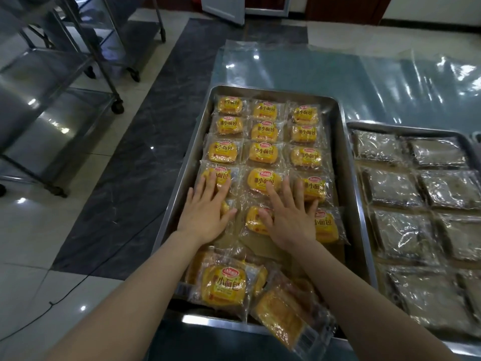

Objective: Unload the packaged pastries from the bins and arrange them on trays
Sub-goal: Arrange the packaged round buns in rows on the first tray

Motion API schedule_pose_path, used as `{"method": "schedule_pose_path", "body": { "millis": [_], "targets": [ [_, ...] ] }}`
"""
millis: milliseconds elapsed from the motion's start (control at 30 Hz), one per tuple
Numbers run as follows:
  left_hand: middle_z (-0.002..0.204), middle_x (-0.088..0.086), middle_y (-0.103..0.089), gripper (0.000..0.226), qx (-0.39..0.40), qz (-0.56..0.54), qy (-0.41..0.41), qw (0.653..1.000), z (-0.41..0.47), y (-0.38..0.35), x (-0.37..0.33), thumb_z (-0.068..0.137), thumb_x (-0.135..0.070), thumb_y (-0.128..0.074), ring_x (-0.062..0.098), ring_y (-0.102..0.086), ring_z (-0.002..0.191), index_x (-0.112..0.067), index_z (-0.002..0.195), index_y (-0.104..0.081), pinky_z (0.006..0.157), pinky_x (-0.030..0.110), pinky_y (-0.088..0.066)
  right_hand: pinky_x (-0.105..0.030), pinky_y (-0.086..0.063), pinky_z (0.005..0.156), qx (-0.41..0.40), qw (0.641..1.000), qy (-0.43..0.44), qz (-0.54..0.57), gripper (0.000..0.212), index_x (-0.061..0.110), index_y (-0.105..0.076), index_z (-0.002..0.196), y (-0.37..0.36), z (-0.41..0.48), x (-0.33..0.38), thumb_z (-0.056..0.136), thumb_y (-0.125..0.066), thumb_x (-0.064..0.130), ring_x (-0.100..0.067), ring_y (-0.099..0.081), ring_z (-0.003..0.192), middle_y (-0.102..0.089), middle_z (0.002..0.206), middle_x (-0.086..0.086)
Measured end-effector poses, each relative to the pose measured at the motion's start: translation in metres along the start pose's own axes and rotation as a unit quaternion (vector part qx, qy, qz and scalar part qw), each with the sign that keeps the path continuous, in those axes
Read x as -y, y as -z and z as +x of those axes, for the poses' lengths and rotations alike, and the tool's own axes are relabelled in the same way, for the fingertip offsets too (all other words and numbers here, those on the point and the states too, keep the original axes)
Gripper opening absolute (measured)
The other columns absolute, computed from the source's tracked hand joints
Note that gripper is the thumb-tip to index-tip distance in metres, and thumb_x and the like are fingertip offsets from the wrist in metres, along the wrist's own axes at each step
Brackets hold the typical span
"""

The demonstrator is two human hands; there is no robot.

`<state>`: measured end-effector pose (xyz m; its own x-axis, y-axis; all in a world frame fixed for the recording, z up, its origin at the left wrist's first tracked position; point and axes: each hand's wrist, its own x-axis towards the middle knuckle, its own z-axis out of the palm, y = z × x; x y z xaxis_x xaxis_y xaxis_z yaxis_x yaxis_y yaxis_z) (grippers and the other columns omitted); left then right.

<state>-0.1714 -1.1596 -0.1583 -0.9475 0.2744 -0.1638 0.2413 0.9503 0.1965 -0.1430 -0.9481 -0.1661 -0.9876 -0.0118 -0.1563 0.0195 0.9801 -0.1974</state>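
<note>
A steel tray [346, 157] lies in the middle of the table, filled with rows of yellow packaged pastries [263, 153] in clear wrappers, three across. My left hand [205, 217] lies flat with straight fingers on the pastries in the left column, near the tray's front. My right hand [289, 220] presses flat on the pastry in the middle column, fingers spread. A loose heap of the same pastries [223, 285] sits at the tray's near end, one pack [281, 319] hanging over the front rim.
A second steel tray [468, 138] at the right holds several dark pastries in clear wrap [395, 188]. Clear plastic sheeting [338, 74] covers the table behind both trays. Steel wheeled racks [52, 100] stand on the floor at the left.
</note>
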Motion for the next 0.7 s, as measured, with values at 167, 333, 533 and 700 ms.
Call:
{"method": "schedule_pose_path", "body": {
  "millis": [167,333,533,700],
  "targets": [
    [0.150,0.001,0.030,0.072,-0.022,0.006,0.013,1.000,0.007,-0.012,-0.003,0.091,-0.061,-0.025,0.022,0.028,0.137,-0.038,0.143,0.021,0.110,0.041,0.010,-0.063,0.014,0.104,-0.015,0.999,-0.014,-0.024,0.066,0.044,0.014,0.145,-0.009,0.008,-0.001,0.086,0.003,0.071,-0.027,0.034,0.137,0.021,0.157,0.004],
    [0.152,0.003,0.027,0.071,0.000,0.006,0.003,1.000,0.010,-0.007,-0.002,0.092,-0.060,-0.024,0.022,0.025,0.139,-0.036,0.145,0.016,0.112,0.042,0.007,-0.061,0.017,0.104,-0.004,1.000,-0.001,-0.023,0.064,0.044,0.012,0.145,-0.005,0.012,-0.003,0.088,0.000,0.070,-0.027,0.033,0.138,0.017,0.158,0.004],
    [0.157,-0.001,0.007,0.064,-0.087,-0.061,-0.037,0.994,-0.030,0.016,-0.011,0.095,-0.040,-0.040,0.016,0.009,0.143,-0.032,0.149,-0.007,0.114,0.035,0.002,-0.050,-0.006,0.116,-0.067,0.995,0.037,0.067,0.050,0.027,-0.033,0.144,0.022,-0.009,-0.002,0.098,-0.029,0.046,-0.021,-0.012,0.146,-0.028,0.154,0.002],
    [0.124,-0.009,-0.052,0.035,-0.072,-0.188,-0.010,0.979,-0.091,0.017,-0.002,0.087,-0.024,-0.060,0.004,-0.047,0.107,-0.027,0.121,-0.057,0.090,0.019,-0.036,-0.018,-0.040,0.061,-0.070,0.982,0.063,0.165,0.012,0.027,-0.062,0.095,0.027,-0.061,-0.021,0.094,-0.051,0.023,-0.008,-0.057,0.075,-0.061,0.082,0.012]
  ]
}}
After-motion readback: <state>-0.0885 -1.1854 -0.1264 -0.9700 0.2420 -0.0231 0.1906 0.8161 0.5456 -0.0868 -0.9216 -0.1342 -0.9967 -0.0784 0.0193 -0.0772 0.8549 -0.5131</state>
